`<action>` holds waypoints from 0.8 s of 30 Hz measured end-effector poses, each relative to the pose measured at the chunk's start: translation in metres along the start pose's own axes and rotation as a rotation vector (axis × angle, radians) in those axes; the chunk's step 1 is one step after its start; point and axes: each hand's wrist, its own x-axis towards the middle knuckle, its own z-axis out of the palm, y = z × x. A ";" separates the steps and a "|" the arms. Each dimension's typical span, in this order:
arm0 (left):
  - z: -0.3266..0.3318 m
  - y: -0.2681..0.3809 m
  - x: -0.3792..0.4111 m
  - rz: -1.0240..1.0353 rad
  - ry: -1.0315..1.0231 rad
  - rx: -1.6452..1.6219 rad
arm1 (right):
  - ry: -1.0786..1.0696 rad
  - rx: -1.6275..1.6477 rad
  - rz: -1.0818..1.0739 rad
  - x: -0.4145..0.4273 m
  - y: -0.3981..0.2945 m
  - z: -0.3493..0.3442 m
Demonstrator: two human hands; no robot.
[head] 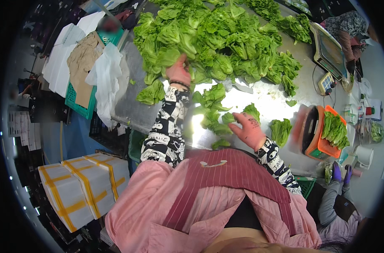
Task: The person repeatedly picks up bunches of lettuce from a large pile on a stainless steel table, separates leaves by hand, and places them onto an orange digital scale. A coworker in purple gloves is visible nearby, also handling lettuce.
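My left hand (pixel 178 72), in a pink glove, reaches into the left side of a big heap of green leafy lettuce (pixel 211 34); its fingers are at a lettuce head (pixel 168 57), and whether they grip it is not plain. My right hand (pixel 249 131), also gloved in pink, hovers over the metal table (pixel 264 95) near its front edge, thumb and fingers apart. By its fingertips lies a small lettuce piece (pixel 251 111). Loose leaves (pixel 214 98) are spread between the hands. One lettuce bunch (pixel 280 131) lies to the right of my right hand.
At right, an orange basket (pixel 341 117) of lettuce sits on a scale, with another scale (pixel 329 50) behind. A co-worker in purple gloves (pixel 336 172) is at lower right, another person (pixel 348 34) at upper right. Left are green crates (pixel 81 102), brown paper (pixel 86 63) and taped foam boxes (pixel 82 186).
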 end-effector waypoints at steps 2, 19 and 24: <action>-0.002 -0.029 0.032 0.227 0.094 0.064 | -0.062 0.005 -0.049 -0.003 -0.002 0.006; -0.034 -0.011 0.003 0.158 -0.183 0.812 | -0.031 0.053 0.014 -0.031 0.018 0.003; -0.075 -0.009 -0.068 -0.293 -0.384 0.042 | 0.080 0.215 -0.004 -0.019 0.013 -0.004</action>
